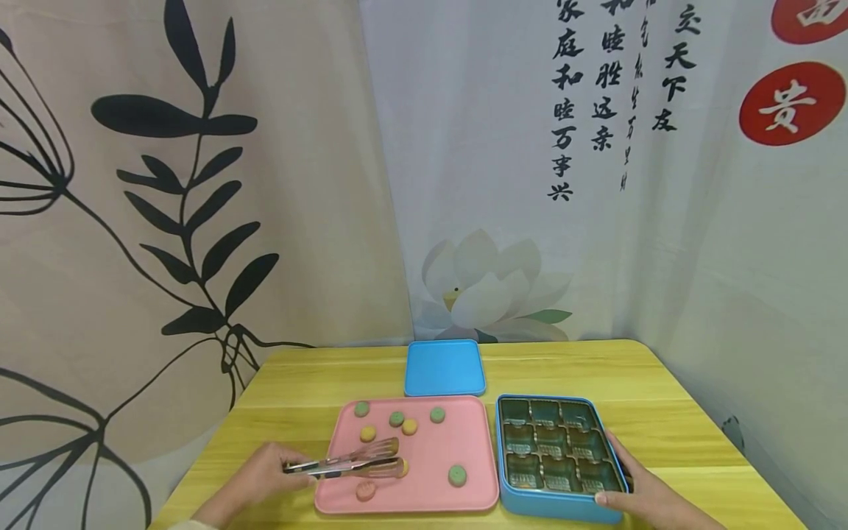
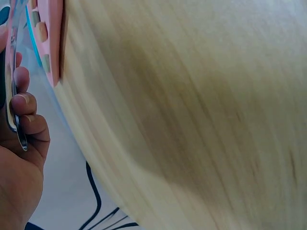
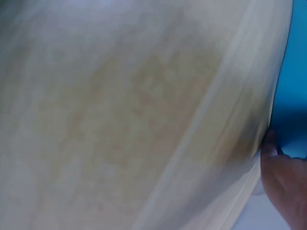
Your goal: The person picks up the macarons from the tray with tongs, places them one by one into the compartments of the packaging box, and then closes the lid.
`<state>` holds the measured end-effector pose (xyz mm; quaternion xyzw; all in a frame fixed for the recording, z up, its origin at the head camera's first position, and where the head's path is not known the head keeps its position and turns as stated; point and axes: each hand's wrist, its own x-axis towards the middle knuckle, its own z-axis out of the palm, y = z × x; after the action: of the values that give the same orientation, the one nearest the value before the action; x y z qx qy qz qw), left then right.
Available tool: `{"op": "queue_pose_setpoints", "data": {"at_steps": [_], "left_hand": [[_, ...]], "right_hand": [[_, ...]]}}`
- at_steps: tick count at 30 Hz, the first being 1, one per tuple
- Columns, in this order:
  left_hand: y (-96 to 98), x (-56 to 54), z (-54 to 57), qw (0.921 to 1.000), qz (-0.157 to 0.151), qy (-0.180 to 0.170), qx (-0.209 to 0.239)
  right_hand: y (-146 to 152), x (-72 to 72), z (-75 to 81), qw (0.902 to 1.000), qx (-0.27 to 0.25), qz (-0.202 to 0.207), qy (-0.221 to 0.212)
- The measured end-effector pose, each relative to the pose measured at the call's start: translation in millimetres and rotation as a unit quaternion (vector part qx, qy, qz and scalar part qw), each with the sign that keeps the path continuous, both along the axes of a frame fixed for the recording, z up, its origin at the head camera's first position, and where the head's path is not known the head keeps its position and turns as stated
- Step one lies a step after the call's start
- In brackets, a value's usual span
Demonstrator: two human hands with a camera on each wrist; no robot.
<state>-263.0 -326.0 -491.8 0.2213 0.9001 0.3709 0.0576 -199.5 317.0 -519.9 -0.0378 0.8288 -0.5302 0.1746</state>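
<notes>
Metal-handled tongs (image 1: 358, 467) are pinched in the left hand (image 1: 274, 470), long axis toward 3 o'clock, tips parted over the pink tray (image 1: 440, 450). A yellow macaron (image 1: 405, 467) is seen at the lower tip; whether clasped cannot be told. The nine-cell blue box (image 1: 553, 505), at 3 o'clock, is held by the right hand (image 1: 641, 487).
</notes>
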Motion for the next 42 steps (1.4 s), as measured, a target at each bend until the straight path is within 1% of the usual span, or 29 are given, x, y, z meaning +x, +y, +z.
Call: {"op": "queue_pose_setpoints", "data": {"at_steps": [3, 10, 17, 24, 31, 34, 39, 42], "left_hand": [[1.4, 2.3, -1.2, 0.9999, -0.01, 0.009, 0.006], [4.2, 3.9, -3.0, 0.9999, -0.006, 0.007, 0.006], [5.5, 3.4, -5.0, 0.9999, -0.008, -0.007, 0.006], [7.2, 4.3, -4.6, 0.9996, 0.002, -0.025, 0.013], [8.0, 4.9, -4.2, 0.9996, 0.012, -0.024, 0.01], [8.2, 4.3, -3.9, 0.9995, 0.015, -0.027, 0.009], [8.1, 4.8, -3.5, 0.9988, 0.017, -0.043, 0.013], [8.1, 4.7, -3.3, 0.9986, 0.013, -0.048, 0.017]], "right_hand": [[0.1, 0.2, 0.4, 1.0, -0.003, 0.004, 0.002], [1.8, -0.6, -2.0, 0.9999, -0.013, 0.011, 0.001], [2.7, -0.7, -3.4, 0.9997, -0.014, 0.021, 0.007], [0.7, 0.2, -0.5, 0.9999, -0.006, 0.011, 0.003], [-0.5, 0.0, -0.9, 1.0, 0.004, 0.003, 0.002], [-0.2, 0.1, -1.2, 1.0, -0.002, 0.006, 0.003], [0.1, 0.0, -1.6, 0.9999, -0.008, 0.007, 0.0], [0.1, -0.3, -1.8, 1.0, -0.008, 0.006, 0.0]]}}
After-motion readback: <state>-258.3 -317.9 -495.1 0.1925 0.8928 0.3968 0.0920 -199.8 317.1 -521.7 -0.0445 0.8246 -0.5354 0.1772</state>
